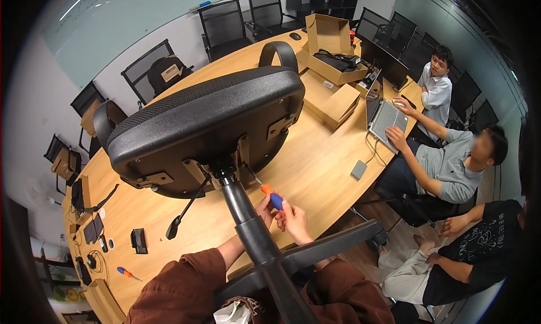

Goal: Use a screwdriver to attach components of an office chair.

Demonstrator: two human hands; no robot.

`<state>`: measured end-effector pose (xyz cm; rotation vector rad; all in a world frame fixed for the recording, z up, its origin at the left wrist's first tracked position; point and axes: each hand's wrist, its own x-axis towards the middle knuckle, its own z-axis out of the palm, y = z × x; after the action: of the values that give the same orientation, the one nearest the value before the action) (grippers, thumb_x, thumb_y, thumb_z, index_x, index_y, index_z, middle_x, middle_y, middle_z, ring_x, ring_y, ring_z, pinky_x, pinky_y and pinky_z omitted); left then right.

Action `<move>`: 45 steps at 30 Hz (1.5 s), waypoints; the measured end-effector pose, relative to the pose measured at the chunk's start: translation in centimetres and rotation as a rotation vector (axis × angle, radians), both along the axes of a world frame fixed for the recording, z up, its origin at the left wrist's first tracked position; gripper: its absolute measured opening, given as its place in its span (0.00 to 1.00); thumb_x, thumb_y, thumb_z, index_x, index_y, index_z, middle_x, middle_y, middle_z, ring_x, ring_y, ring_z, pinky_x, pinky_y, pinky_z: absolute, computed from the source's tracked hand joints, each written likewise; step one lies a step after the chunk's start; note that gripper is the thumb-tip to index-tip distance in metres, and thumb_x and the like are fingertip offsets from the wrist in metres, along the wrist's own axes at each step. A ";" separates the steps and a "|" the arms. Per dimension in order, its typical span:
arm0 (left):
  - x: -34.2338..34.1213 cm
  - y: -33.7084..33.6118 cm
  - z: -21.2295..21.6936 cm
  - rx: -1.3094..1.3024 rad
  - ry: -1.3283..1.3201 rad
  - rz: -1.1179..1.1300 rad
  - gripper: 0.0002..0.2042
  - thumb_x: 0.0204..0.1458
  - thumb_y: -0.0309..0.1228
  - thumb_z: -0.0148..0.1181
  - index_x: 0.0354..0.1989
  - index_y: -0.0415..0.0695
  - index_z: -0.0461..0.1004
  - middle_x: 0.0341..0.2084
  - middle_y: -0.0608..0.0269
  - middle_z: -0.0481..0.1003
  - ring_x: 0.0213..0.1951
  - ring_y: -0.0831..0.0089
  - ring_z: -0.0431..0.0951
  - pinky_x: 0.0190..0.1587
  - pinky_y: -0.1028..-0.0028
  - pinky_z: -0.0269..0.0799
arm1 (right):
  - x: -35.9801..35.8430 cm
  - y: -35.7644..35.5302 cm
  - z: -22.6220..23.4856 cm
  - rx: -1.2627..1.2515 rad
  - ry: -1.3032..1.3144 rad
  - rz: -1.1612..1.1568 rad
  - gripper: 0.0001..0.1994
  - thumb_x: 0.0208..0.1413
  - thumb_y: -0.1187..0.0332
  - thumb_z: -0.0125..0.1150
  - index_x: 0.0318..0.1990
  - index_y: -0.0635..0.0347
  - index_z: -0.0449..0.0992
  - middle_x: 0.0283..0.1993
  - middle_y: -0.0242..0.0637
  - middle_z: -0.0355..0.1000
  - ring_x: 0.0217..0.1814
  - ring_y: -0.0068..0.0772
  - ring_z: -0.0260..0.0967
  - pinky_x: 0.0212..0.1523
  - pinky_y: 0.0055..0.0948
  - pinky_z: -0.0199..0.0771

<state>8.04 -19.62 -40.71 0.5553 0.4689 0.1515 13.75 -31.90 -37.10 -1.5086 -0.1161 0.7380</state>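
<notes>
A black office chair lies tipped on the table, the underside of its seat point(225, 138) facing me. From the mounting plate at its centre, the black gas-lift column point(248, 220) runs down towards me to the star base point(332, 246). My right hand point(294, 220) is closed on the blue end of a screwdriver point(275, 200) with an orange collar. Its metal shaft points up at the bracket right of the column; the tip's contact is unclear. My left hand point(263, 209) is beside the handle, partly hidden behind the column. A black lever point(176, 225) hangs from the seat's underside.
On the wooden table point(332, 166), a second screwdriver point(128, 273) and a small black box point(138, 241) lie left. Cardboard boxes point(329, 98), a monitor point(383, 59) and a laptop point(389, 121) stand right. Three people sit along the right side; one person's hand point(396, 137) rests on the laptop.
</notes>
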 end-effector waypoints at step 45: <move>0.9 -0.4 1.7 0.009 0.083 0.010 0.17 0.62 0.48 0.52 0.49 0.49 0.70 0.40 0.66 0.75 0.43 0.74 0.73 0.43 0.70 0.67 | -0.1 0.0 0.4 -0.023 -0.350 -0.037 0.20 0.63 0.53 0.55 0.40 0.67 0.73 0.23 0.37 0.73 0.17 0.21 0.67 0.17 0.21 0.65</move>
<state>8.93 -20.02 -38.97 0.5701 0.5518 0.1403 13.67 -31.91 -36.72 -1.6468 -0.3432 0.4411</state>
